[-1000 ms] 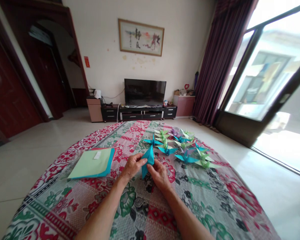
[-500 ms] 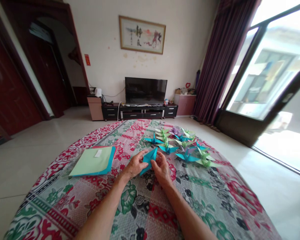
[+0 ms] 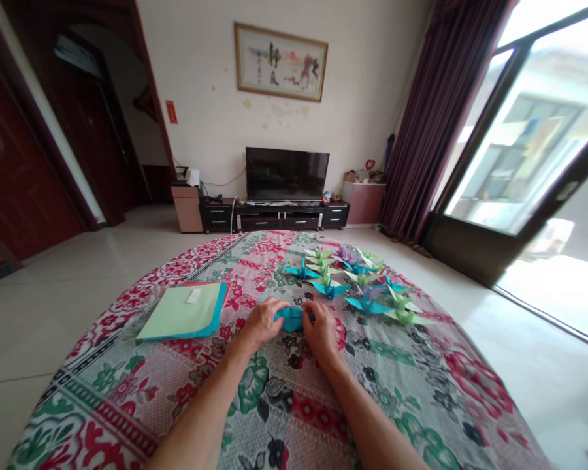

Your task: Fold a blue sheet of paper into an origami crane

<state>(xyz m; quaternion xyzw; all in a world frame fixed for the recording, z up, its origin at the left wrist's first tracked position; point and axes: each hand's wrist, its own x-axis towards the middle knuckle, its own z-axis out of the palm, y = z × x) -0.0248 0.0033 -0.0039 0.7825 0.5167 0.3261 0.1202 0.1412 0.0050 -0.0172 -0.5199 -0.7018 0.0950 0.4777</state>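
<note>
Between my hands, low over the tablecloth, is a piece of folded blue origami paper (image 3: 291, 319). My left hand (image 3: 265, 321) pinches its left end, and my right hand (image 3: 321, 328) grips its right end; the fingers partly cover both ends. Just beyond my right hand stand several folded paper cranes (image 3: 368, 301) in blue, green and purple, grouped closely together. To the left of my left hand lies a stack of square paper sheets (image 3: 176, 314), pale green on top with blue and red edges showing beneath. A small white slip (image 3: 193, 296) rests on the stack.
A flowered cloth (image 3: 304, 391) covers the round table, whose far edge curves behind the cranes. Past it, a television (image 3: 287, 175) stands on a low black cabinet (image 3: 264, 220). Purple curtains (image 3: 416, 143) and a glass door are at the right.
The blue paper has turned from a tilted, upright diamond shape to a lower, wider shape lying crosswise. Both hands have shifted their grip to its two ends.
</note>
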